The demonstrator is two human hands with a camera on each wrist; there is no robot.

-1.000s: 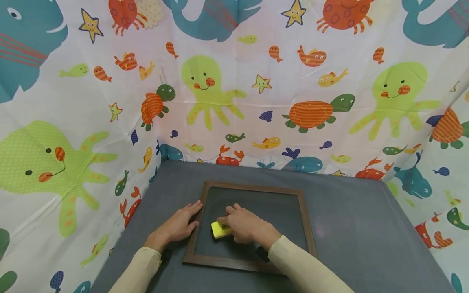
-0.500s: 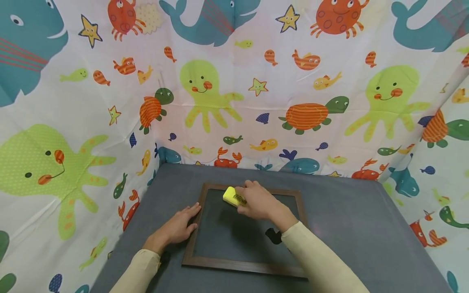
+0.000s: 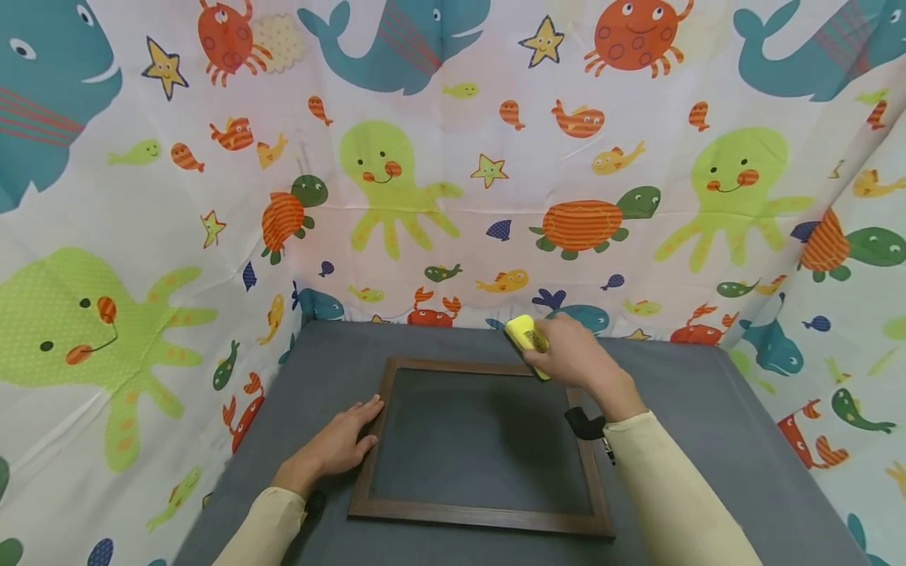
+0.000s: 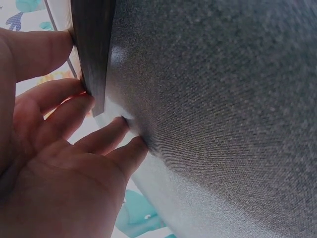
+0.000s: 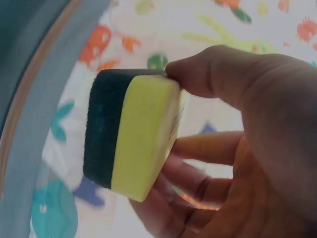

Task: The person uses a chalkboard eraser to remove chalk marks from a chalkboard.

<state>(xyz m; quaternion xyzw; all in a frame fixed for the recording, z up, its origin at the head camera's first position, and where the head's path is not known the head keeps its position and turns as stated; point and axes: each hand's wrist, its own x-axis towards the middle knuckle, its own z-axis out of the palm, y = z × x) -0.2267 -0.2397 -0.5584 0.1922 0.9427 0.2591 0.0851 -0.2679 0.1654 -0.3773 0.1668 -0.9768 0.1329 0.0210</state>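
A blackboard in a brown wooden frame lies flat on the grey table. My left hand rests at its left side, fingers fairly straight. In the left wrist view, the thumb and two fingers of that hand touch the frame, while the other fingertips press on the grey cloth. My right hand holds a yellow eraser in the air over the board's far right corner. Up close, the eraser shows a dark felt pad facing away from the palm, pinched between thumb and fingers.
Grey cloth covers the table, which reaches well past the board on the right. A white curtain printed with sea animals rises along the back and both sides. A black wrist strap hangs below my right wrist.
My right hand has lifted the eraser off the board's left half and carried it up and to the right. The left hand has stayed at the frame.
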